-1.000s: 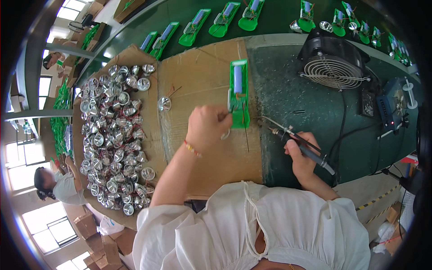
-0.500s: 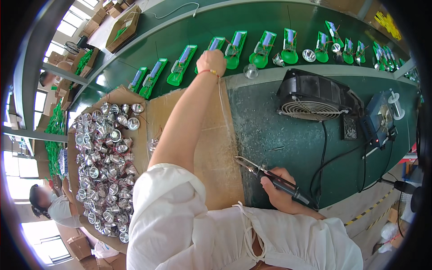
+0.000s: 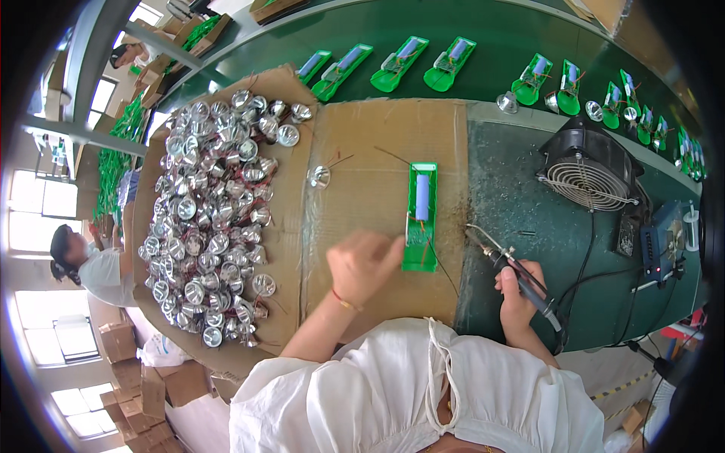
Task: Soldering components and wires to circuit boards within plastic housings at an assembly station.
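A green plastic housing (image 3: 410, 260) with a blue cylindrical battery (image 3: 422, 198), a small circuit board and thin wires lies on the cardboard sheet in front of me. My left hand (image 3: 364, 264) is at its left edge, fingers curled and blurred; whether they grip the housing I cannot tell. In my right hand (image 3: 519, 298) is a soldering iron (image 3: 522, 281), with a thin metal tube along it. Its tip points up and left, just right of the housing and apart from it. A single silver reflector cup (image 3: 319, 177) with wires rests on the cardboard, up and left of the housing.
A large pile of reflector cups (image 3: 219, 219) fills a cardboard tray at left. More green housings (image 3: 448, 68) line the far side of the bench. A black fan (image 3: 585, 170) and a blue soldering station (image 3: 664, 245) stand at right, with cables. Another person (image 3: 102, 264) is at far left.
My left hand has come back from the far row to the cardboard, and a green housing now lies there. My view has shifted. The right hand still holds the soldering iron.
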The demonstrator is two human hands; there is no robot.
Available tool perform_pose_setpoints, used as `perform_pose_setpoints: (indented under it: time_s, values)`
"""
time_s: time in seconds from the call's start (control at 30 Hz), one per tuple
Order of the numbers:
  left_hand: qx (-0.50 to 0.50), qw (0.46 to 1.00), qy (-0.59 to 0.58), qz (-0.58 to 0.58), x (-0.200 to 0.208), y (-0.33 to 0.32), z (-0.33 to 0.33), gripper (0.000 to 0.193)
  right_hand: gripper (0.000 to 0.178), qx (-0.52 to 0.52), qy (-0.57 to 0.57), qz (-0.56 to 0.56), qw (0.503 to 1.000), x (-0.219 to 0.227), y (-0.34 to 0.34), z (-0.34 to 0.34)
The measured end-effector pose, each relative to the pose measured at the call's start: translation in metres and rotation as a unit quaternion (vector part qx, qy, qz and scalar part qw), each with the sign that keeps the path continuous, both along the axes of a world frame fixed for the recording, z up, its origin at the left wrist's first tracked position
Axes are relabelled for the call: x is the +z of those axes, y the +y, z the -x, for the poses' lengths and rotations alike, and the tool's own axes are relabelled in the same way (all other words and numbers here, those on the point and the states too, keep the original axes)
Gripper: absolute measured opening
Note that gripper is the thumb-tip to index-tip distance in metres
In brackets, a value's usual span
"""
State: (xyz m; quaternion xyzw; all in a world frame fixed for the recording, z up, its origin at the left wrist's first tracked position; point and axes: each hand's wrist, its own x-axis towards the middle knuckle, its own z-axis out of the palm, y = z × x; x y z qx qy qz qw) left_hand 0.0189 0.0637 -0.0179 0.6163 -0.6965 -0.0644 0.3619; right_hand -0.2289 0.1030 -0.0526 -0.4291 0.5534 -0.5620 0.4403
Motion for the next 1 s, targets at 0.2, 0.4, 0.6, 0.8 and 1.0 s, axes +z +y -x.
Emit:
perform_pose_setpoints:
  time_s: [0.2,0.4,0.6,0.8,1.0]
  values:
    - [0.151,0.958,-0.243,-0.012,0.001,-0.092,-0.078,0.024,0.018,-0.017,-0.005,0.010,1.000,-0.001,0.001,-0.007]
    - [0.081,0.966,-0.214,-0.123,-0.001,-0.079,-0.076,0.017,0.018,-0.020,-0.009,0.018,1.000,0.002,0.007,-0.006]
    - [0.023,0.966,0.157,-0.205,0.019,0.002,-0.019,0.014,0.016,0.031,-0.023,0.057,0.998,0.018,0.010,-0.011]
    - [0.012,0.953,0.232,-0.192,-0.005,0.033,0.006,0.013,0.016,0.118,0.082,0.088,0.986,0.024,0.014,-0.026]
    - [0.031,0.944,0.271,-0.187,-0.011,0.027,0.018,0.012,0.016,0.091,0.073,0.093,0.989,0.018,0.010,-0.033]
